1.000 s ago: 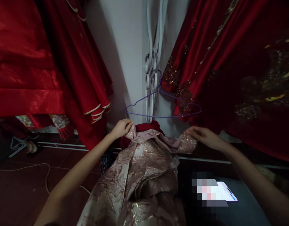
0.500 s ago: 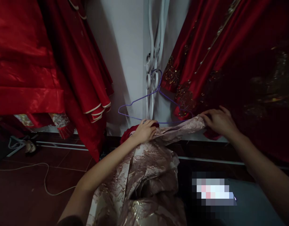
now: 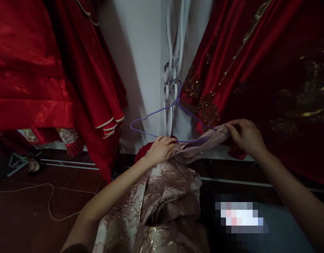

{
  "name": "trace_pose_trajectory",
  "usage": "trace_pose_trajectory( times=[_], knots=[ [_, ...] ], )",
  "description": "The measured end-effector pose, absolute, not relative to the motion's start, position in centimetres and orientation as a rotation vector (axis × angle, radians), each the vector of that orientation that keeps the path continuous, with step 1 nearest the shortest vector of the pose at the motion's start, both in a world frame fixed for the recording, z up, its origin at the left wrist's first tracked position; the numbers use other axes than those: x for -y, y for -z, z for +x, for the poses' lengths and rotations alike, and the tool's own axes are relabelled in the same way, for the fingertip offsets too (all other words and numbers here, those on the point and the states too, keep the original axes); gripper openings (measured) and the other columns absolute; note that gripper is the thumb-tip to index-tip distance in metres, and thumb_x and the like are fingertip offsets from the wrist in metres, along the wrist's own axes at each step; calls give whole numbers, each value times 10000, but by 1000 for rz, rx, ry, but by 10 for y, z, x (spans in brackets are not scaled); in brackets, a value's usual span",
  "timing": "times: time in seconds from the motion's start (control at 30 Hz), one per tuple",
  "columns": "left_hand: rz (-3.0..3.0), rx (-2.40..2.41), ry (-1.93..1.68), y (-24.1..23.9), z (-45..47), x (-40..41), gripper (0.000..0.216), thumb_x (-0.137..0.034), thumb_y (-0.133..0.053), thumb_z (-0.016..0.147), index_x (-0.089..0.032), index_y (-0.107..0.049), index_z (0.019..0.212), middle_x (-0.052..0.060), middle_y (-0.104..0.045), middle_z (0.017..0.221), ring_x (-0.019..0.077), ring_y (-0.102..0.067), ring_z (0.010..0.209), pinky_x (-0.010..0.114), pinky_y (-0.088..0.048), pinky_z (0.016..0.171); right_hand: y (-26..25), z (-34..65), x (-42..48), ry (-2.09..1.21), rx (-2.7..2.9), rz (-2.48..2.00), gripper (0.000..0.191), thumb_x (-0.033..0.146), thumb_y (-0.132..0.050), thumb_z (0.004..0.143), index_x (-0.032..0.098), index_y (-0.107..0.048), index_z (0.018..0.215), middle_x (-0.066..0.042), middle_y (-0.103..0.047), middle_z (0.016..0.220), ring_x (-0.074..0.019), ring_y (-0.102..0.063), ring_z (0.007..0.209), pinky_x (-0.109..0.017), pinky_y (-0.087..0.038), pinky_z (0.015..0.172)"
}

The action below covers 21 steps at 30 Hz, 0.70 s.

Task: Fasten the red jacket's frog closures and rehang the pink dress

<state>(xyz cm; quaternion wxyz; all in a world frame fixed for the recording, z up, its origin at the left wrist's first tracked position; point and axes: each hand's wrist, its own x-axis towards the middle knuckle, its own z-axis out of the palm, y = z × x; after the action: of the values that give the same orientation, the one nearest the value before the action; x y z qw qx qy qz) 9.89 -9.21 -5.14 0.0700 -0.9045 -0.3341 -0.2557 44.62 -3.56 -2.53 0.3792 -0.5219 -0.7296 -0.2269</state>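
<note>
Two bare hands work at one garment, a pinkish brocade dress (image 3: 175, 182) with gold glints, which runs from the centre of the frame down to the bottom edge. The right hand (image 3: 245, 135), right of centre, pinches one end of the dress's upper edge between thumb and fingers, drawing it out toward the right. The left hand (image 3: 162, 150), near the centre, lies with its fingers bent over the same edge; how firmly it grips is hidden.

One purple hanger (image 3: 154, 113) stands just above the hands. Its left end is bare, its lower bar passes by the left fingertips, and its right end meets the stretched cloth near the right hand; whether it sits inside or behind the fold is unclear. Its single hook is at one white scrolled metal frame (image 3: 172, 70) at upper centre, against a pale wall (image 3: 127, 52).

One bunch of red cloth (image 3: 142, 151) shows behind the left hand. Red garments hang on two sides: plain ones (image 3: 27, 63) at upper left, too overlapped to count, and gold-trimmed ones (image 3: 257, 80) at upper right, likewise uncountable. One thin cable (image 3: 50, 200) curls across the floor (image 3: 19, 218) at lower left. One pixelated bright patch (image 3: 242, 217) sits at lower right.
</note>
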Motion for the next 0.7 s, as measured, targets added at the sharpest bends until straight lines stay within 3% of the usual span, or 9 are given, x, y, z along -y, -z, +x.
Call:
trace_pose_trajectory(
  times=[0.2,0.4,0.57,0.7],
  knots=[
    [-2943,1019,950,66,131,68,285,-318,-378,897,-210,-640,930,46,-538,1248,183,-472,1127,361,-329,966,-10,380,30,484,1855,-1211,211,349,-424,870,186,-551,916,-92,-633,924,-212,-559,883,-317,-402,813],
    [-2915,1021,1444,66,133,54,282,-298,-376,898,-174,-630,895,86,-552,1200,171,-497,1116,332,-361,967,3,358,19,226,1738,-1271,282,357,-343,904,192,-497,1074,-60,-627,845,-190,-588,716,-318,-410,697],
    [-2155,1406,2046,63,50,26,301,-352,-390,885,-156,-618,867,87,-616,966,171,-551,966,301,-410,886,9,370,15,176,1713,-1253,277,431,-397,873,220,-544,978,-36,-627,795,-174,-572,659,-323,-414,668],
    [-1852,1764,2013,82,-15,9,329,-398,-418,856,-145,-628,865,65,-636,867,164,-572,851,259,-424,797,9,374,11,88,1734,-1220,298,487,-437,840,236,-545,956,-27,-613,763,-150,-532,590,-291,-402,589]
  ],
)
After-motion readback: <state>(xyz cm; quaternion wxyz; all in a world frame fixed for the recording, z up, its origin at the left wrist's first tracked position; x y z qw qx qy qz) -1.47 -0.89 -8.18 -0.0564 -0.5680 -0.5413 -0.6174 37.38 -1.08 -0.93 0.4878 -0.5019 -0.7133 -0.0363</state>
